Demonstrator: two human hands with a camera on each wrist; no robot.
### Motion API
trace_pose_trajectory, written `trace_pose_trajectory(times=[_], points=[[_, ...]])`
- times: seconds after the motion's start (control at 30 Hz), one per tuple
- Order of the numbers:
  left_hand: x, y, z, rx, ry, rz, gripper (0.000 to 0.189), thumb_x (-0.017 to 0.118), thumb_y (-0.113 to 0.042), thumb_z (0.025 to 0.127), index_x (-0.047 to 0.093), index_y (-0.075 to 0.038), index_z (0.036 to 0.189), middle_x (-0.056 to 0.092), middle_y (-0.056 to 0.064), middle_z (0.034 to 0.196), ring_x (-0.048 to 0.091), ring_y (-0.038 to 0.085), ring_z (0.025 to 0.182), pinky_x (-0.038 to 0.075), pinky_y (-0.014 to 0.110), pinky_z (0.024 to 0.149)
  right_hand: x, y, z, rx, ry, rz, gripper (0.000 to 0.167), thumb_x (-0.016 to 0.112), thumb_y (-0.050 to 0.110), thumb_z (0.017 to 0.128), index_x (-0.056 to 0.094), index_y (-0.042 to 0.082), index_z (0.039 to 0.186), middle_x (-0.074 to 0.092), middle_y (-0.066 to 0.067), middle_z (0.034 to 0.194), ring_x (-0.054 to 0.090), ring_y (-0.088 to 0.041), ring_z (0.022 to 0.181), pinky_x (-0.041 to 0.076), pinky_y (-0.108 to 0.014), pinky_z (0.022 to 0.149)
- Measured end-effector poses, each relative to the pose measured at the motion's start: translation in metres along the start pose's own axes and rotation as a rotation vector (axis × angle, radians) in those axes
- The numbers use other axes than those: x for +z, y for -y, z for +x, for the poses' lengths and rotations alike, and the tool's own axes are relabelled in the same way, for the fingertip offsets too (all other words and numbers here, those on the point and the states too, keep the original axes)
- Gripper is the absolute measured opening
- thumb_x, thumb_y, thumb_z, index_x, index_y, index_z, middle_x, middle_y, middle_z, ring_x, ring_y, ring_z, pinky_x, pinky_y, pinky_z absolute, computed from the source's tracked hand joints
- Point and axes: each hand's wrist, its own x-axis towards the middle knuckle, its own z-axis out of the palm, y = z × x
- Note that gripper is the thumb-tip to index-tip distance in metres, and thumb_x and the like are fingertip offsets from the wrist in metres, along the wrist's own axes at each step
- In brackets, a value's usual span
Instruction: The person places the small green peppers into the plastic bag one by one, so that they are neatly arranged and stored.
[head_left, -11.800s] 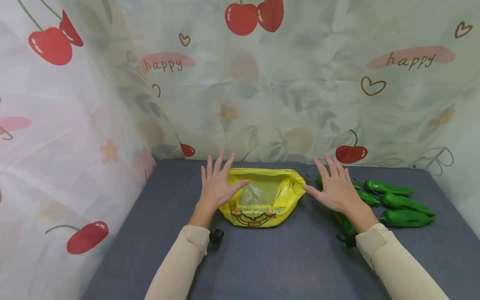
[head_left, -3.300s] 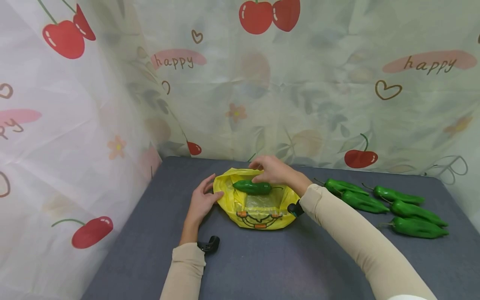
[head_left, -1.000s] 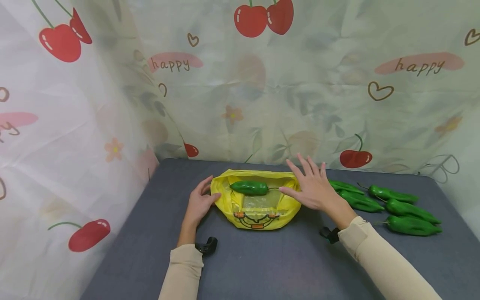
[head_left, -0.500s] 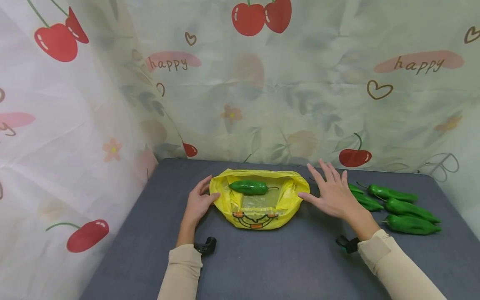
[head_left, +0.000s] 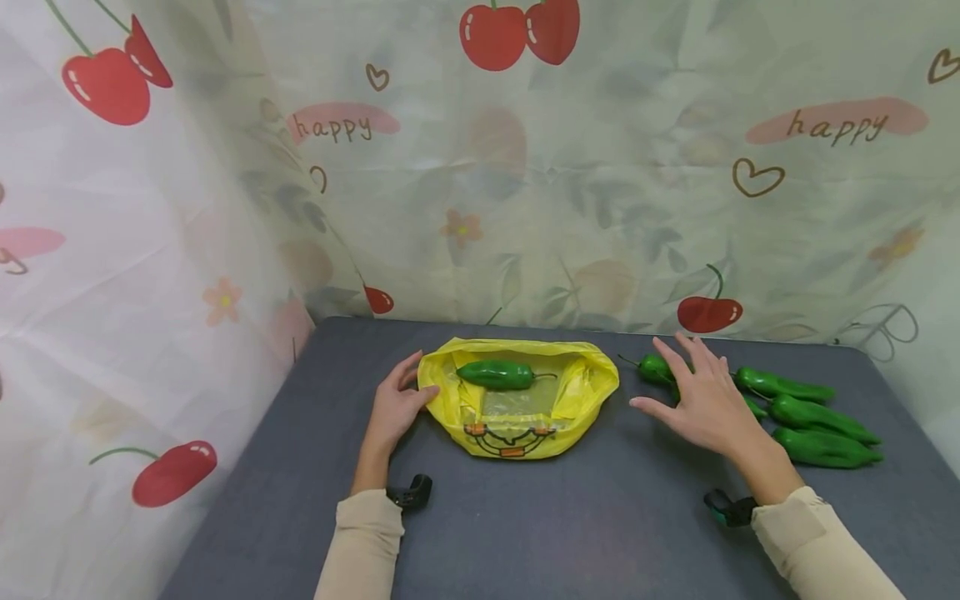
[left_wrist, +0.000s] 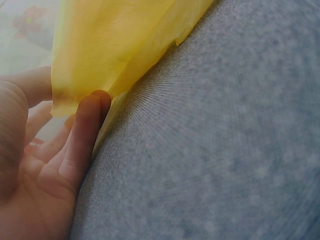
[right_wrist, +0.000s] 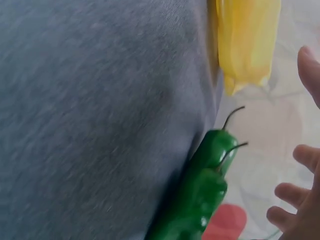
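Note:
A yellow plastic bag point(head_left: 577, 417) with a cartoon print sits with its mouth wide. Inside it lies one long green pepper point(head_left: 497, 375), stem to the right. My left hand point(head_left: 393, 408) holds the bag's left rim; in the left wrist view the yellow plastic point(left_wrist: 120, 45) passes between thumb and fingers. My right hand point(head_left: 712, 412), fingers spread and holding nothing, hovers above the left part of a group of green peppers point(head_left: 821, 417) and partly hides them. Two of these peppers point(right_wrist: 192, 205) show beside the fingers in the right wrist view.
A dark grey cloth-covered table point(head_left: 555, 525) bears everything. Behind and to the left hangs a pale curtain point(head_left: 585, 192) printed with cherries and hearts. Black wrist straps point(head_left: 412, 492) are on both arms.
Since the first frame, one green pepper has gone into the bag, set there by the right hand. That hand has since moved right, over the peppers. The left hand stays at the rim.

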Motion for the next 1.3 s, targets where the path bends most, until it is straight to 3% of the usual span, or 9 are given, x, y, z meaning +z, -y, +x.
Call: trace_pose_trajectory(times=[0.27, 0.5, 0.67, 1.03, 1.3], points=[[-0.001, -0.001, -0.002, 0.009, 0.012, -0.002, 0.07, 0.076, -0.021, 0.091, 0.046, -0.028, 0.154, 0.057, 0.01, 0.148, 0.065, 0.014, 0.074, 0.053, 0.03, 0.075, -0.005, -0.023, -0.017, 0.012, -0.071, 0.014, 0.105, 0.079, 0.061, 0.08, 0.031, 0.018, 0.162, 0.032, -0.028, 0.16, 0.03, -0.058, 0.141, 0.03, -0.079, 0.101], [-0.001, -0.001, -0.001, 0.017, 0.014, -0.003, 0.07, 0.075, -0.02, 0.091, 0.045, -0.027, 0.154, 0.057, 0.009, 0.147, 0.066, 0.013, 0.075, 0.053, 0.028, 0.075, -0.003, -0.039, -0.026, -0.039, -0.121, 0.035, 0.092, 0.086, 0.05, 0.075, 0.049, 0.016, 0.153, 0.045, -0.026, 0.15, 0.039, -0.056, 0.129, 0.033, -0.073, 0.097], [-0.001, -0.001, 0.0, 0.001, 0.011, -0.007, 0.071, 0.076, -0.021, 0.091, 0.045, -0.028, 0.154, 0.058, 0.008, 0.146, 0.067, 0.014, 0.073, 0.054, 0.029, 0.075, 0.0, -0.044, -0.032, -0.025, -0.151, 0.065, 0.085, 0.088, 0.044, 0.075, 0.055, 0.01, 0.145, 0.049, -0.029, 0.139, 0.043, -0.053, 0.119, 0.036, -0.067, 0.09], [-0.001, -0.001, -0.001, 0.004, 0.011, -0.005, 0.072, 0.076, -0.021, 0.09, 0.045, -0.029, 0.154, 0.057, 0.009, 0.147, 0.066, 0.013, 0.074, 0.054, 0.028, 0.075, 0.008, -0.052, -0.039, 0.007, -0.123, 0.09, 0.07, 0.086, 0.037, 0.079, 0.061, 0.003, 0.135, 0.056, -0.026, 0.128, 0.048, -0.051, 0.115, 0.037, -0.066, 0.091], [-0.001, -0.003, -0.002, 0.009, 0.017, -0.014, 0.071, 0.076, -0.021, 0.091, 0.045, -0.028, 0.154, 0.057, 0.009, 0.147, 0.066, 0.014, 0.076, 0.054, 0.029, 0.076, 0.008, -0.053, -0.04, 0.024, -0.103, 0.101, 0.066, 0.085, 0.027, 0.082, 0.059, 0.0, 0.137, 0.055, -0.029, 0.129, 0.046, -0.054, 0.116, 0.036, -0.068, 0.092]])
